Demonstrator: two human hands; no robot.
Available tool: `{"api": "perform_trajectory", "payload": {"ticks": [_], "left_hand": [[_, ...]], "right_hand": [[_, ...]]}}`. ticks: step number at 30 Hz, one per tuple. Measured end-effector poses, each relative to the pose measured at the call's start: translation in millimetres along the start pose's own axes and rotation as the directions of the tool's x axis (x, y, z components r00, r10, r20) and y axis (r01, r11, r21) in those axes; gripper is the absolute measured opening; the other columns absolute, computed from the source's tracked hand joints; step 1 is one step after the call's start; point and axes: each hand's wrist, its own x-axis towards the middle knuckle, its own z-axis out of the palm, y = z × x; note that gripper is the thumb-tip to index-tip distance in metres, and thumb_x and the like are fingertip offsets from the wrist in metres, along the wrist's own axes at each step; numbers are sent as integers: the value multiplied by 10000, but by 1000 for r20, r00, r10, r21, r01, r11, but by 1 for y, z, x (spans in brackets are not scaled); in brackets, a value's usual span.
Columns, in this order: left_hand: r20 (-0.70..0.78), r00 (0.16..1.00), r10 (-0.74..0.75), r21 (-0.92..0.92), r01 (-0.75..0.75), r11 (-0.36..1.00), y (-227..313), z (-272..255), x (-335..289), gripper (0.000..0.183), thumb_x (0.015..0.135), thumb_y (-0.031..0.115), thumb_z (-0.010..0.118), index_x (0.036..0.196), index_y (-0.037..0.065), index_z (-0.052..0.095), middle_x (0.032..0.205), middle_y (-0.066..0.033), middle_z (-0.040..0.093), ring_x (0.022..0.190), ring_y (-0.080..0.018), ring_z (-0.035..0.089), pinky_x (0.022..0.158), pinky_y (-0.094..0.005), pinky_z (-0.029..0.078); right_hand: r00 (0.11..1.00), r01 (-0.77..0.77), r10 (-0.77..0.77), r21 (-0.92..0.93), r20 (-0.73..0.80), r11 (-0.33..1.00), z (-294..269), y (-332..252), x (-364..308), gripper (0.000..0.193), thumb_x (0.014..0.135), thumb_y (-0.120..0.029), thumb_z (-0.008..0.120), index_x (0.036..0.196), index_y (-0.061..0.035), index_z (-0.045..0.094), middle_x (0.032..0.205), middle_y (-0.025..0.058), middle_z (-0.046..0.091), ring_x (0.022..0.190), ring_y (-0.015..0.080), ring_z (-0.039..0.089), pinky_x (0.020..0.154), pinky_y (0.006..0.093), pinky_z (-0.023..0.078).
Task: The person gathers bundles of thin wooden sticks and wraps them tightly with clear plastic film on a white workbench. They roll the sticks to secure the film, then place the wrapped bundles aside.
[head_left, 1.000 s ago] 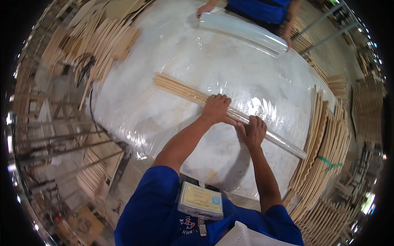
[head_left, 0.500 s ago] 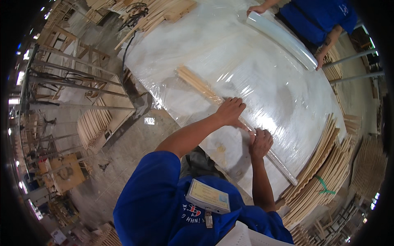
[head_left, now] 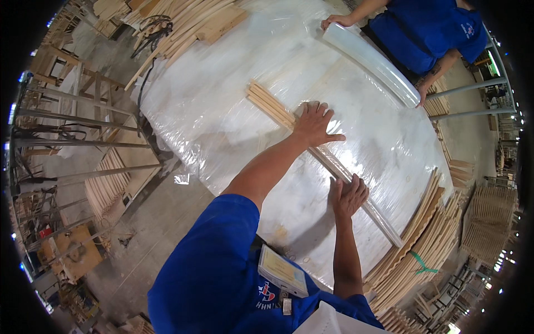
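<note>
A slim bundle of light wooden strips [head_left: 271, 106] lies diagonally on the film-covered table. Its far left end is bare wood, while the nearer length is covered in clear plastic film. My left hand [head_left: 316, 127] rests across the bundle, fingers spread and thumb stretched out to the right. Further down its length, my right hand [head_left: 351, 197] lies over the wrapped part, fingers apart and slightly bent, not closed around it. Opposite me, a person in a blue shirt holds a wide roll of clear film [head_left: 372, 64] by both ends.
Loose wooden strips [head_left: 192, 25] and a black cable are heaped at the table's far left. Stacked strips [head_left: 411, 256] with a green tie [head_left: 424, 264] line the right side. Metal rails [head_left: 89, 115] stand left of the table [head_left: 222, 100].
My left hand has opened out and slid toward the bundle's bare end. My right hand stays on the wrapped part, its fingers loosened. The view has shifted slightly.
</note>
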Motion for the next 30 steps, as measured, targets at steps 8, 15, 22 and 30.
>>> {"api": "perform_trajectory", "payload": {"ticks": [8,15,22,30], "left_hand": [[227,898,376,-150,-350,925,-9,18,31,940,620,819,841,1175,67,745,1146,-130,683,1171,-334,620,1079,-504,431],[81,971,226,137,-235,962,-17,-11,-53,909,620,806,805,1096,37,712,1064,-124,667,1093,-320,617,1040,-461,440],[272,948,166,115,-203,972,-1,-58,-170,902,677,769,816,1175,31,670,1107,-127,639,1121,-308,597,1018,-450,436],[-81,968,239,98,-231,968,7,-45,-68,790,854,715,763,1322,87,661,1266,-135,625,1219,-363,568,1072,-509,421]], "right_hand": [[996,70,-74,-83,-52,994,16,97,83,598,897,-635,763,946,-47,667,927,165,649,922,411,631,843,544,493],[995,94,-94,49,-16,994,4,35,47,706,731,-785,798,983,-131,712,890,86,641,875,348,649,763,513,520],[983,-64,34,160,180,985,-46,3,-70,671,809,-697,810,1014,-76,662,952,140,611,938,376,598,830,528,460],[997,35,-34,-26,65,999,-13,-6,-8,736,1009,-590,632,1542,-90,545,1544,227,533,1507,482,431,1247,725,260]]}}
